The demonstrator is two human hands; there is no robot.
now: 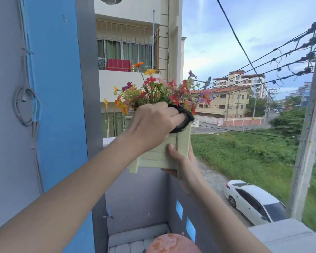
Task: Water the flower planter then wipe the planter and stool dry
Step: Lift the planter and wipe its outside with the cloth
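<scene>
A pale green flower planter (158, 156) full of red, orange, yellow and purple flowers (159, 92) is held up in the air over a balcony corner. My left hand (153, 123) grips its upper rim, and a black strap or loop (182, 117) lies across the fingers there. My right hand (181, 161) supports the planter from below at its right corner, thumb pressed on the front face. Far below, at the bottom edge, the round reddish top of a stool (171, 243) shows.
A blue and grey wall (49, 106) with looped cables stands at the left. A small tap (108, 214) sticks out of the grey balcony wall below. The balcony ledge (285, 232) runs at the lower right; beyond it are a white car, grass, a pole and overhead wires.
</scene>
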